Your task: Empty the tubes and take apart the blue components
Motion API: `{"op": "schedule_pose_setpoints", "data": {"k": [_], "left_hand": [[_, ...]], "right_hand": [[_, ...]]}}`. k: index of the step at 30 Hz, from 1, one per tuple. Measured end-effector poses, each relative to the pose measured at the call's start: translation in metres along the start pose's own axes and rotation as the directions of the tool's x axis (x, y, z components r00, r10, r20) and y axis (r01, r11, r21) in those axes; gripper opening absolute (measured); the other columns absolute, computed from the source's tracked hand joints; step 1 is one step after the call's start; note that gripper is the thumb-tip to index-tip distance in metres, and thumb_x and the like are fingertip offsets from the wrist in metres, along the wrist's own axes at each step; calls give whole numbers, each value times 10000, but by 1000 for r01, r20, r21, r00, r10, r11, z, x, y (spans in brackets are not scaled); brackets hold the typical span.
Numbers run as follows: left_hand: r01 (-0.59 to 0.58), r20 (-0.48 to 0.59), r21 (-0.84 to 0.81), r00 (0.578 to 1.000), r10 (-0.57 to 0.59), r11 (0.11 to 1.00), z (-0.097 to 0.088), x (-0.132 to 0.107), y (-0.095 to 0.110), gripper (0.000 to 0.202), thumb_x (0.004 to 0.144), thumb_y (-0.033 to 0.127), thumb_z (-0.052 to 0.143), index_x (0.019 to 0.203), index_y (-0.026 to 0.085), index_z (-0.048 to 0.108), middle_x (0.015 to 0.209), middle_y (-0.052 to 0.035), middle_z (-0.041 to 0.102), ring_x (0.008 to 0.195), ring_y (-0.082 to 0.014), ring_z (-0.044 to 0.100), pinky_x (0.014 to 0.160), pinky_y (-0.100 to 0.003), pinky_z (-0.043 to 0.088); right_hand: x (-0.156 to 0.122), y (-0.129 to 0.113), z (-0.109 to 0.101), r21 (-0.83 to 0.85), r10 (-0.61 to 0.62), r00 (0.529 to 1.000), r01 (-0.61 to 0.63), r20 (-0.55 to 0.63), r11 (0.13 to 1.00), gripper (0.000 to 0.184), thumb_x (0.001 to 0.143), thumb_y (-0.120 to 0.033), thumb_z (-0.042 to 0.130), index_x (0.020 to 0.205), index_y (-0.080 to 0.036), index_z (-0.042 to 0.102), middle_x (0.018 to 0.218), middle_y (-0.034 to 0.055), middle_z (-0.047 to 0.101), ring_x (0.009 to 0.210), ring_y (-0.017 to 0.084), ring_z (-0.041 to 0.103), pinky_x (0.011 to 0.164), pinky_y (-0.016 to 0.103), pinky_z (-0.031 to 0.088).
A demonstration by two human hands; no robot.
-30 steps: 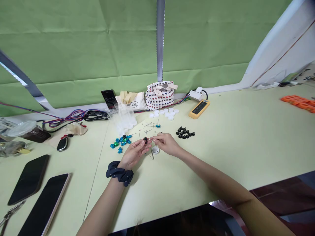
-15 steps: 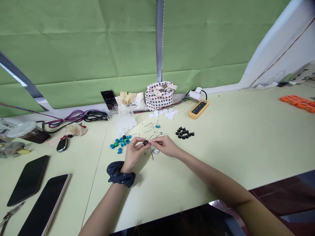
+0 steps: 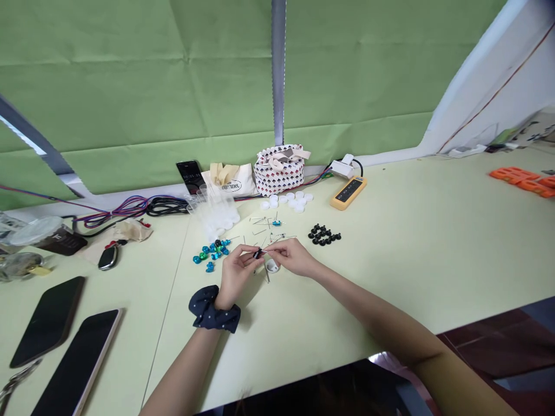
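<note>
Centrally, a small black part (image 3: 259, 253) is pinched by the left hand (image 3: 236, 274), a thin pin (image 3: 269, 247) by the right hand (image 3: 295, 257); steady alignment seems needed.

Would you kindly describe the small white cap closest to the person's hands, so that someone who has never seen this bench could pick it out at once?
On the pale green table, find the person's right hand near the middle. The small white cap lies right beside that hand, set apart from the other white caps, which sit clustered farther back.
</note>
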State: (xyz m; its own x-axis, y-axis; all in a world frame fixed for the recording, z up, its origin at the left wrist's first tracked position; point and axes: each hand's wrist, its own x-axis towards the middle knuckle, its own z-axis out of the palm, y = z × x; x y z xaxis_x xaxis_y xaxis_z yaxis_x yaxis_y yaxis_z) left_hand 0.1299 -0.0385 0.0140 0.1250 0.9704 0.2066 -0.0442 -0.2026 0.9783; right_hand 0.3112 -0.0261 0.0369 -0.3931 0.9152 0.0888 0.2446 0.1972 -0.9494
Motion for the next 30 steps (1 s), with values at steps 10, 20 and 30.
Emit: {"op": "schedule_pose_setpoints", "data": {"k": [10, 20, 30], "left_hand": [[-198, 11, 255, 979, 202, 946, -2, -5, 12, 220, 623, 239, 796, 827, 208, 718, 778, -38, 652, 730, -186, 649, 745, -343, 584], [-20, 18, 20, 1000, 20, 1000, -1, -2, 5, 224, 617, 197, 795, 802, 156, 676, 786, -17, 613, 715, -148, 646, 699, -286, 552], [-52, 58, 104, 997, 46, 993, 0, -3, 12, 237, 671, 235, 759, 878, 176, 659, 795, -25, 624, 694, -130, 566, 649, -253, 483]], "right_hand": [[-1, 1, -1, -2, 72, 996, -72, 51, 997, 170, 821, -210, 529, 763, -115, 658, 550, 8, 582, 457, 79, 465, 473, 205, 356], [-2, 4, 2, -528, -401, 915, 361, 42, 769, 218, 875, -111, 441, 816, -144, 648, 724, 75, 656, 645, 147, 566, 625, 244, 417], [-2, 8, 0, -487, -402, 909, 401, 109, 776, 123, 867, -89, 466, 915, -154, 559, 887, 60, 513, 719, 129, 523, 645, 235, 441]]}}
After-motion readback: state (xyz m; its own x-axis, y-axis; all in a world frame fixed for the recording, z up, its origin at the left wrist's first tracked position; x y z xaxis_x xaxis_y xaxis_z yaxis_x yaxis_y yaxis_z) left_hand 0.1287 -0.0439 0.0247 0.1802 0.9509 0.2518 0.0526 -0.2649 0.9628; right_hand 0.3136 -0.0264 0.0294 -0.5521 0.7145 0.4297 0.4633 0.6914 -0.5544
